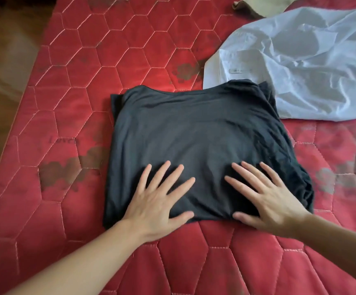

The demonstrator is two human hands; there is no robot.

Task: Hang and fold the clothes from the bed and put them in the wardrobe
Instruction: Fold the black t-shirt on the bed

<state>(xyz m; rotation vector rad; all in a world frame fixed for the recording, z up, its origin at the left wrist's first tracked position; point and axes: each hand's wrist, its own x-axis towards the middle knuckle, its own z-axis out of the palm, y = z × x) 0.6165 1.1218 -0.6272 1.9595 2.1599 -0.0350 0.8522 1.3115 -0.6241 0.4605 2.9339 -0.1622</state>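
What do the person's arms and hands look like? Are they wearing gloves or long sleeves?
No gloves and no sleeves in view. The left hand and the right hand are both bare, and both forearms are bare as far as the picture shows. No rings, watch or bracelets show on either one. The fingernails look short and plain, though the picture is a little blurred there.

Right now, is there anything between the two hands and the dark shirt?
No. The left hand and the right hand both lie flat, fingers spread, directly on the folded dark shirt. The pale shirt touches only its far edge.
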